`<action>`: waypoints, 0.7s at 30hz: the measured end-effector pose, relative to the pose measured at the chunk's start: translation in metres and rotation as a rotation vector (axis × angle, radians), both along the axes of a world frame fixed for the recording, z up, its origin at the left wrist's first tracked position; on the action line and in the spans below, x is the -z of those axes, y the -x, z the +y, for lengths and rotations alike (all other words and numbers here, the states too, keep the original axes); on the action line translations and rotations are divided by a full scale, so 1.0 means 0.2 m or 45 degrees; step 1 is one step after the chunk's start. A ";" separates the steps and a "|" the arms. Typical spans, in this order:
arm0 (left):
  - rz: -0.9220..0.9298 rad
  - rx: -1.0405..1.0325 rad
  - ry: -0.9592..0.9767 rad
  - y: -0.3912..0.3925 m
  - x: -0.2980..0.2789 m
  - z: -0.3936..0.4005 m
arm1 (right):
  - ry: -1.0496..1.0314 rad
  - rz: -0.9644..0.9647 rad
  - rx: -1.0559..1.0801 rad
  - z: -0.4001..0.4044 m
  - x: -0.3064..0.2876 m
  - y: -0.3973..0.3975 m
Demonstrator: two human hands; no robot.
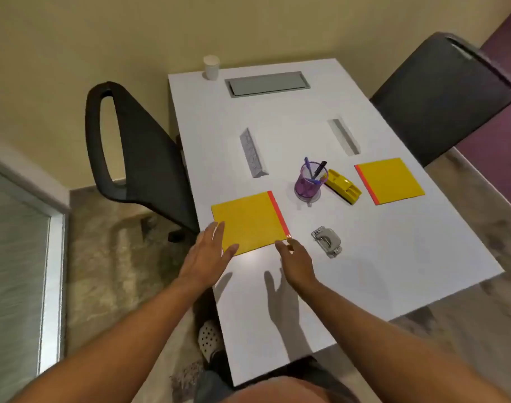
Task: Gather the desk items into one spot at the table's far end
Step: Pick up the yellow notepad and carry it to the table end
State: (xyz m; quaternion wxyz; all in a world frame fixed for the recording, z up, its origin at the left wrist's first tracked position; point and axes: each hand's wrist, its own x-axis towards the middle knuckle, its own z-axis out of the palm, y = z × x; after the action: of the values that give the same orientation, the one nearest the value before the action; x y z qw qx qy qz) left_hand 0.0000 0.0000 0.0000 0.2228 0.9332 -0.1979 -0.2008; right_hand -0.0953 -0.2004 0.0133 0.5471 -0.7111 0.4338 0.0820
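Your forearms reach in from the bottom of the frame over the white desk (393, 257). Your left hand (209, 254) lies with straight fingers on the near left corner of a yellow notebook (248, 221) with an orange spine; your right hand (296, 258) is at its near right corner, fingers loosely extended, gripping nothing. Right of that sits a grey hole punch (327, 241). Further up, mid-frame, stand a purple pen holder (308, 181) with pens, a yellow stapler (342, 186) just beside it, and a second yellow notebook (390, 180). Two grey prism nameplates (252, 154) lie beyond, writing unreadable. At the far end are a grey cable hatch (267, 82) and a paper cup (211, 66). Black chairs (138, 152) flank the desk.
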 end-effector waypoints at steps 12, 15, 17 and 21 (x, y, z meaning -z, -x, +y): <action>0.156 0.296 -0.197 -0.60 0.17 -0.27 | -0.877 0.091 0.875 0.03 0.17 -0.29; 0.120 0.351 -0.229 -0.69 0.22 -0.34 | -0.842 0.144 0.932 0.00 0.22 -0.35; 0.132 0.365 -0.264 -0.75 0.24 -0.37 | -0.837 0.188 0.949 0.00 0.26 -0.37; 0.135 0.356 -0.285 -0.83 0.30 -0.44 | -0.864 0.228 0.958 -0.01 0.31 -0.43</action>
State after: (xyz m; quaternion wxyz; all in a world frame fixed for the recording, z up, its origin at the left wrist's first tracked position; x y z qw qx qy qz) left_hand 0.1660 -0.0870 -0.0605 0.0976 0.9037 -0.2899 -0.2995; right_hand -0.0091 -0.2027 -0.0489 0.6996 -0.2783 0.6537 0.0762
